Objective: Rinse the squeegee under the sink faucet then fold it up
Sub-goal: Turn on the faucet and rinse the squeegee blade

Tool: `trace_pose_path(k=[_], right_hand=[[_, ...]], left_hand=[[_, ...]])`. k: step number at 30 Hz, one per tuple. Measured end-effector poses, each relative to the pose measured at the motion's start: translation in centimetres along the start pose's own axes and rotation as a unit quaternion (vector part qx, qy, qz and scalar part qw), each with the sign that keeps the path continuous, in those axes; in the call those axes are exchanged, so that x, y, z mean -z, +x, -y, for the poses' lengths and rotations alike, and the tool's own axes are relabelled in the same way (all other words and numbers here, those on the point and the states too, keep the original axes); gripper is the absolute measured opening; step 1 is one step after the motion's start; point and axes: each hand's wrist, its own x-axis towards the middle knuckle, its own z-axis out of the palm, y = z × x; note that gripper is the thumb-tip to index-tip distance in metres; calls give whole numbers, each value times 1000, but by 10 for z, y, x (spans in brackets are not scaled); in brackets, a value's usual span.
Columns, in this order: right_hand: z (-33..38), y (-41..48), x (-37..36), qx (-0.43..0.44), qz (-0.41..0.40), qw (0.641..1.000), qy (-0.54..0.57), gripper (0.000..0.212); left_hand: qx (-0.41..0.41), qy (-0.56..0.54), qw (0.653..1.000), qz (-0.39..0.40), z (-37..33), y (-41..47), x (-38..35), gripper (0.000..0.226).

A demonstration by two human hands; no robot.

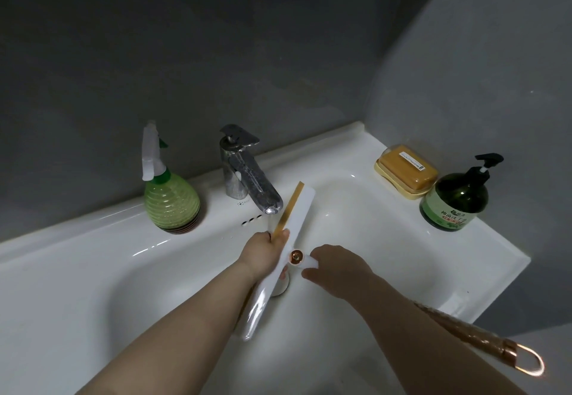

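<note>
A white squeegee (pixel 288 233) with a gold strip along its blade and a rose-gold pivot screw lies slanted over the white sink basin (pixel 371 240), its upper end beside the chrome faucet (pixel 247 175) spout. My left hand (pixel 266 252) grips the blade near its middle. My right hand (pixel 337 268) pinches the white neck by the pivot. The squeegee's rose-gold handle (pixel 483 339), ending in a loop, runs off under my right forearm toward the lower right. I cannot tell whether water is running.
A green spray bottle (pixel 168 196) stands left of the faucet on the sink ledge. At the right rear are a yellow soap bar in its dish (pixel 405 172) and a dark green pump bottle (pixel 455 199). Grey walls close in behind and to the right.
</note>
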Motion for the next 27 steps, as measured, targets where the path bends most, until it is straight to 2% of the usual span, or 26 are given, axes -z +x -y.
trace_pose_path(k=[2, 6, 11, 13, 17, 22, 24, 27], right_hand=[[-3, -1, 1, 4, -3, 1000, -23, 29], [-6, -2, -3, 6, -2, 999, -43, 31], [-8, -4, -6, 3, 4, 999, -44, 29], [-10, -6, -7, 2, 4, 999, -48, 29], [-13, -9, -8, -1, 9, 999, -38, 27], [-10, -13, -9, 8, 29, 999, -40, 22], [-11, -16, -9, 14, 37, 998, -46, 14], [-12, -17, -9, 18, 41, 998, -41, 15]], left_hand=[[-8, -5, 1000, 9, -4, 6, -1, 38], [-16, -90, 996, 20, -13, 9, -4, 25], [25, -120, 992, -21, -21, 9, -8, 43], [34, -130, 991, -1, -25, 7, -8, 43], [2, -201, 979, 45, -27, 4, -9, 25], [8, -190, 981, -24, -28, 9, -10, 18], [26, -209, 977, -31, -30, 11, -10, 18], [28, -230, 972, -24, -28, 12, -11, 20]])
